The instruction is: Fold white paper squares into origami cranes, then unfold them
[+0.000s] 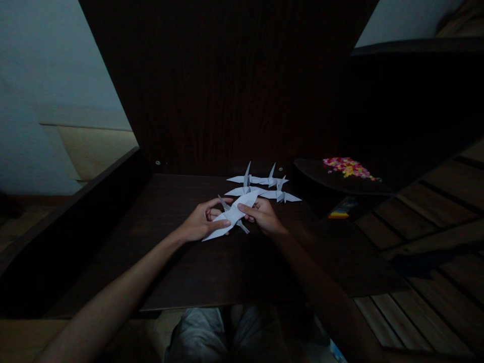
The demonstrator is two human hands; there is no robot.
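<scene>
A white paper crane (233, 214) with its wings spread is held between both my hands over the dark desk. My left hand (202, 221) pinches the lower left wing, thumb on top and fingers beneath. With thumb and fingers, my right hand (262, 216) grips the upper right wing. The crane's narrow neck and tail points stick out on either side of its body. Just beyond my hands, several folded white paper cranes (272, 180) stand close together on the desk, wings out and points upright.
The dark wooden desk (212, 272) has a tall back panel (227, 101) and a raised left side board (75, 217). On a rounded shelf (310, 169) at the right lies a heap of small pink, red and yellow pieces (350, 167). Wooden slats (427, 212) show further right.
</scene>
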